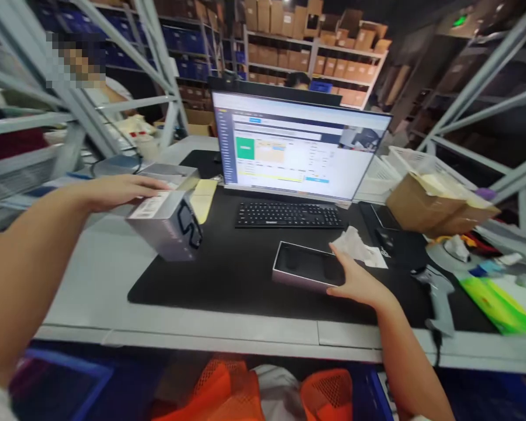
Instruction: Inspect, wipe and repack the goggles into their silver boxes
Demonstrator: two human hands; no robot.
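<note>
My left hand (118, 193) is on the grey box (166, 228) at the left of the black desk mat (232, 269), its fingers laid along the top edge. That box has a white label on top and a dark looped picture on its side; my left thumb is hidden. My right hand (355, 280) grips the right end of a shallow open box (302, 266), thumb and fingers on opposite sides. Black lining shows inside it, with a white rim around. A crumpled white paper (355, 242) lies just behind my right hand.
A monitor (298, 146) stands behind a black keyboard (289, 215). To the right are a barcode scanner (438, 292), a cardboard box (425, 202) and a green packet (504, 304). A yellow paper (203, 199) lies behind the grey box. Metal frames flank the desk; a person is beyond the left one.
</note>
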